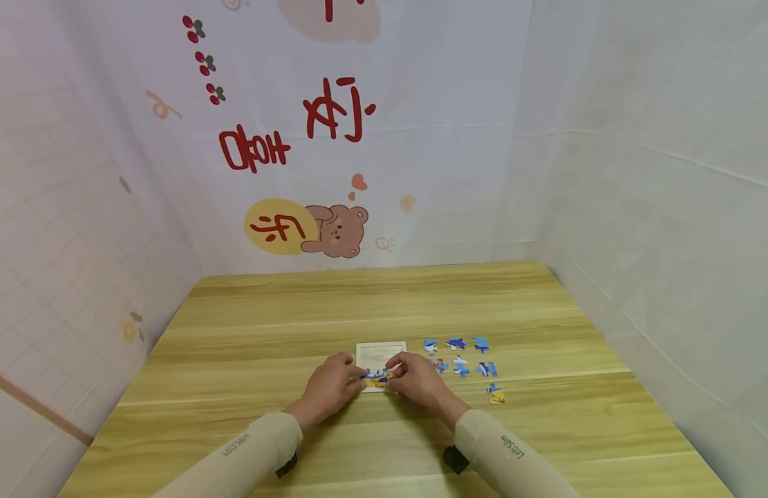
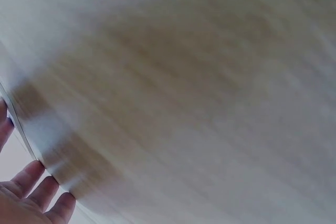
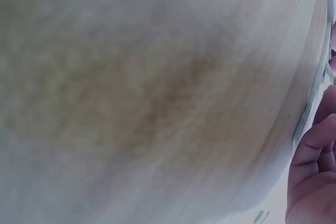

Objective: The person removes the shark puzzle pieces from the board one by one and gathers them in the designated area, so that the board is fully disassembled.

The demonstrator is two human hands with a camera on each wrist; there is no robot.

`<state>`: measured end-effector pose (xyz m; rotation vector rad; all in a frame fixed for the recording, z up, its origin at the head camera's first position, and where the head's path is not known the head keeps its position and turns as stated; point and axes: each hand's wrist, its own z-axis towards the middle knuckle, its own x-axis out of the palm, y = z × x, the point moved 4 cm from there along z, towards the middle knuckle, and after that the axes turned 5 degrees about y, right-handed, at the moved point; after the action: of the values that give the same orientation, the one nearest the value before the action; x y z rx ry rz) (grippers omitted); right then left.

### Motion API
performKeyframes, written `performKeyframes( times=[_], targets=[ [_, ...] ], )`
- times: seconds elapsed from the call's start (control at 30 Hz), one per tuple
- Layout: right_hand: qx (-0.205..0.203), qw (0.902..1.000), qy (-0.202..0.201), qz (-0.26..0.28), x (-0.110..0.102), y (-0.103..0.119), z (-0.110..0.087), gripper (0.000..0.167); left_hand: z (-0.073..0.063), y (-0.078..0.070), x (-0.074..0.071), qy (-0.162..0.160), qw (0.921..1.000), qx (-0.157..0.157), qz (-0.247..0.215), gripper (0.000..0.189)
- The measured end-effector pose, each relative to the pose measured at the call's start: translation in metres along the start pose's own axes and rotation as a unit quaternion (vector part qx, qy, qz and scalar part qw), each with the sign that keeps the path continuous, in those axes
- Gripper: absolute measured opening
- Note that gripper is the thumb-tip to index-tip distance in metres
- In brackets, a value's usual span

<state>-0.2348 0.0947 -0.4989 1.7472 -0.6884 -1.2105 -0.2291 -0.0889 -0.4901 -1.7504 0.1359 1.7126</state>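
Observation:
A small pale jigsaw tray (image 1: 381, 345) lies on the table, with blue and yellow puzzle pieces (image 1: 376, 380) along its near side. My left hand (image 1: 329, 389) rests at the tray's left side, fingertips at its edge and the leftmost pieces. In the left wrist view its fingers (image 2: 55, 207) are spread and fairly straight along the tray's rim. From the right, my right hand (image 1: 417, 379) reaches over the tray, thumb and curled forefinger pinching a puzzle piece at the lower right. That piece is partly hidden by the fingertips. In the right wrist view the fingers (image 3: 315, 140) look bent.
Several loose puzzle pieces lie right of the tray in loose rows, including a dark blue one (image 1: 456, 344) and a blue-white one (image 1: 486, 369). A yellow-cornered piece (image 1: 496, 395) sits nearer. The wooden table (image 1: 265, 318) meets printed white cloth (image 1: 446, 194) behind.

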Motion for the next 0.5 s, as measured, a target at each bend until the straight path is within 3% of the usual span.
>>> performKeyframes(
  times=[0.5],
  targets=[
    [-0.001, 0.9999, 0.002, 0.016, -0.0028, -0.0031, -0.0019, 0.027, 0.0012, 0.0015, 0.0013, 0.002, 0.9999, -0.013, -0.003, 0.024]
  ],
)
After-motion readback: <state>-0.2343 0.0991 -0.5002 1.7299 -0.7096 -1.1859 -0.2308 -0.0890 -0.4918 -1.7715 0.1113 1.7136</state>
